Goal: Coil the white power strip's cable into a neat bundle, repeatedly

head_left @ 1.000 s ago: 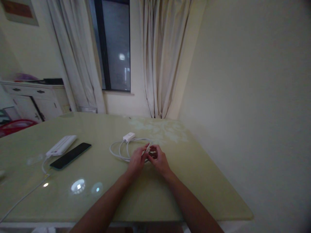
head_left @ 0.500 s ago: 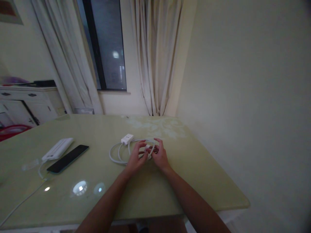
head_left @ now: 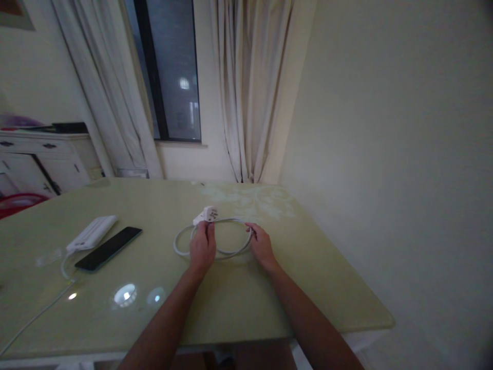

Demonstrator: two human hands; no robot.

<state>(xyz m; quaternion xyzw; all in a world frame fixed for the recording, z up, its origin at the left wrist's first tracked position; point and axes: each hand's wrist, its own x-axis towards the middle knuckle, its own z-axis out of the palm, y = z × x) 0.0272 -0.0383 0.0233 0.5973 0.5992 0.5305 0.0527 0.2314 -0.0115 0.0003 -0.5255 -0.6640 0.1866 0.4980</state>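
A white cable (head_left: 231,251) lies in a loop on the pale green table (head_left: 239,303), with a white plug (head_left: 207,214) at its far end. My left hand (head_left: 203,246) is closed on the cable just below the plug, which is tipped up off the table. My right hand (head_left: 262,245) pinches the right side of the loop. Both forearms reach in from the bottom of the view.
A white power bank (head_left: 92,232) and a dark phone (head_left: 109,248) lie at the left, with a thin white lead (head_left: 38,313) running to the table's near left edge. Curtains (head_left: 250,87) and a dark window (head_left: 169,72) stand behind. A white cabinet (head_left: 46,154) is at far left.
My hands have moved apart from the middle of the coil. The left one went up to the plug end and lifted it; the right one went to the loop's right side, spreading the cable.
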